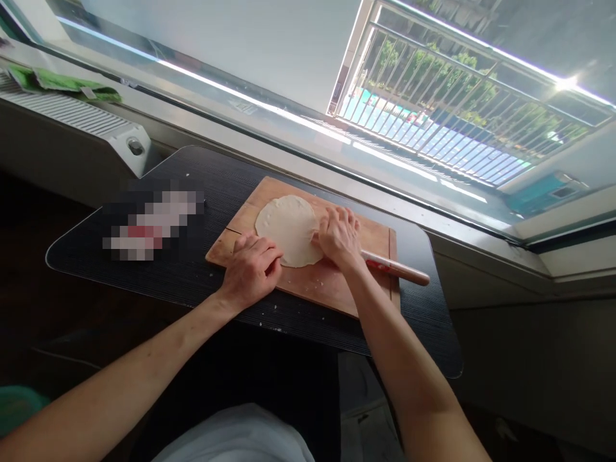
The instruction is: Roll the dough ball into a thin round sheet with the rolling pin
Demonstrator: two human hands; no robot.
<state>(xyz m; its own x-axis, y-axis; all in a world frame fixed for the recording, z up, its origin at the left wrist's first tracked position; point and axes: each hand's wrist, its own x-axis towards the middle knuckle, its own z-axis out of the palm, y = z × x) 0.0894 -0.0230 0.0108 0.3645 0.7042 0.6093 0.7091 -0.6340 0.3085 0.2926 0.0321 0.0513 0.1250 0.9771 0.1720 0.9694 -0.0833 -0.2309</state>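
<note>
A thin, round sheet of dough (289, 230) lies flat on a wooden cutting board (332, 289). At its near left edge my left hand (253, 266) is closed, fingers curled and thumb pinching the rim. My right hand (340, 236) rests on the rolling pin (399, 268) with its fingers bent over it. One tip of the pin touches the right edge of the dough; its other end sticks out past the board. The part of the pin beneath my palm is hidden.
The board sits on a dark table (183, 282) with rounded corners and white crumbs. A pixelated item (151, 224) is at its left. Behind run a window sill and glass. A radiator (106, 125) with a green cloth (62, 82) stands at the far left.
</note>
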